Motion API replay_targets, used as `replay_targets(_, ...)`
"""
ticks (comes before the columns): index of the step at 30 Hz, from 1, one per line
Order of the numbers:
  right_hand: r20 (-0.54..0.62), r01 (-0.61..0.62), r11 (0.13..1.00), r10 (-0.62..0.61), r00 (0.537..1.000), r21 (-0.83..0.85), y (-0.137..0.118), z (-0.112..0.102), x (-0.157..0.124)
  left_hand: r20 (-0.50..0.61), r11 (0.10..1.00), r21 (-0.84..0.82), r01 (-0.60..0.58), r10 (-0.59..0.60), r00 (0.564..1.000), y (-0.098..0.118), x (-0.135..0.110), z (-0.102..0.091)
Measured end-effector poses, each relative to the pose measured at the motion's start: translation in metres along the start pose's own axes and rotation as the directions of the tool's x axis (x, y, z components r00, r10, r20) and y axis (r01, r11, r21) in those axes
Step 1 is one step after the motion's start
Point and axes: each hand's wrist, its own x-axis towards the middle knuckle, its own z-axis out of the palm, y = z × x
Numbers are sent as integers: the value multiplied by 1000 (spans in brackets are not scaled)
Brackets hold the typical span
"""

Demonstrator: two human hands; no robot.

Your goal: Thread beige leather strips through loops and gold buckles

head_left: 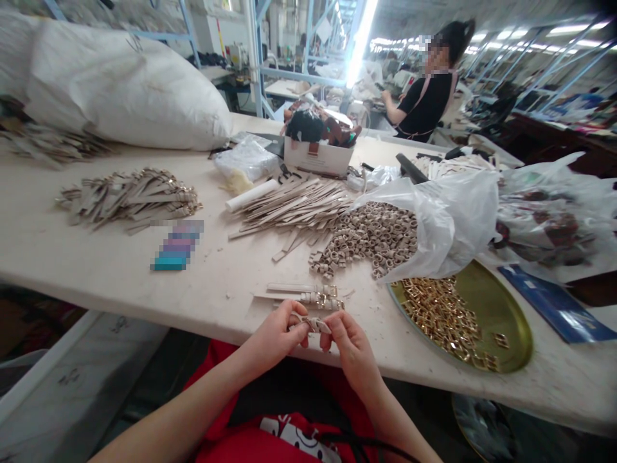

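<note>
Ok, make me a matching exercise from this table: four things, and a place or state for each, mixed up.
1. Loose buckles
2. Loops
3. Sack
4. Left hand

A. At the far left of the table
B. Pinching a strap with the right hand
C. On the round tray
D. By the mouth of the clear bag

Pairs: 1-C, 2-D, 3-A, 4-B.

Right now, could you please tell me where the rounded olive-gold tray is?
In the head view, the rounded olive-gold tray sits at right on the pale table, between the right hand and the flat blue packet.
</note>
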Motion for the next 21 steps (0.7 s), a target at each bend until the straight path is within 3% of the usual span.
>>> replay_targets(5,88,-168,967,154,984,191,4,3,0,8,1000,16,-12,12,1000,0,-5,3)
replay_targets(9,167,-173,970,145,975,170,6,3,-7,-18,997,80,12,-11,1000,-1,-10,3)
replay_targets(14,167,-166,980,146,975,114,8,1,-11,-19,992,129,-3,6,1000,3,-16,6)
replay_targets(18,233,-259,953,219,947,160,11,-2,-10,-4,995,101,-23,24,1000,8,-20,8)
replay_targets(21,299,-333,918,263,918,217,15,-3,-10,-21,982,189,3,1,1000,8,-20,8)
